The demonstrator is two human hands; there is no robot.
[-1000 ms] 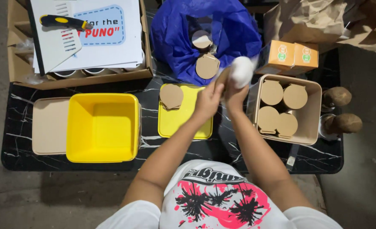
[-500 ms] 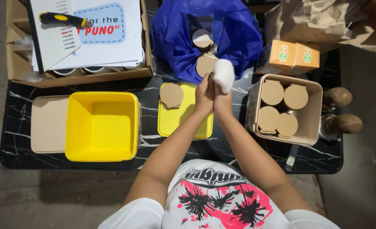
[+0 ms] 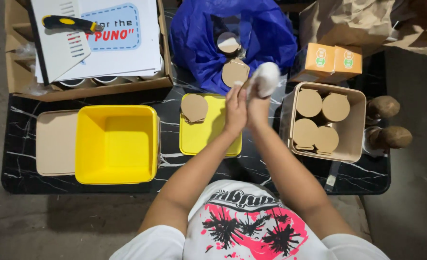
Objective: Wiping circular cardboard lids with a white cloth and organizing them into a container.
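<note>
Moved: both hands are sitting left of their earlier spot, white cup (image 3: 265,79) along.
Right hand (image 3: 258,103): clamping the cup.
Left hand (image 3: 235,107): pressing against it, fingers together.
Cup: tilting, long axis pointing far-right, above yellow lid (image 3: 204,135).

— How many yellow pieces are on the table?
— Two: one deep yellow tub (image 3: 116,144) and one flat yellow lid (image 3: 204,137).
— And beige ones?
— Also two: one beige bin (image 3: 353,130) and one flat beige lid (image 3: 54,143).
— Brown cardboard discs?
— Four in the beige bin (image 3: 322,120), one on the yellow lid (image 3: 194,107), two on the blue bag (image 3: 234,72). Seven in all.
— Bags?
— One blue bag (image 3: 271,33), one brown paper bag (image 3: 348,21).
— Orange cartons?
— Two, side by side (image 3: 333,62).
— Anything else?
— One open cardboard box (image 3: 78,91), one utility knife (image 3: 69,23), two brown rounded lumps at the right edge (image 3: 389,123), one white object (image 3: 266,78).
</note>
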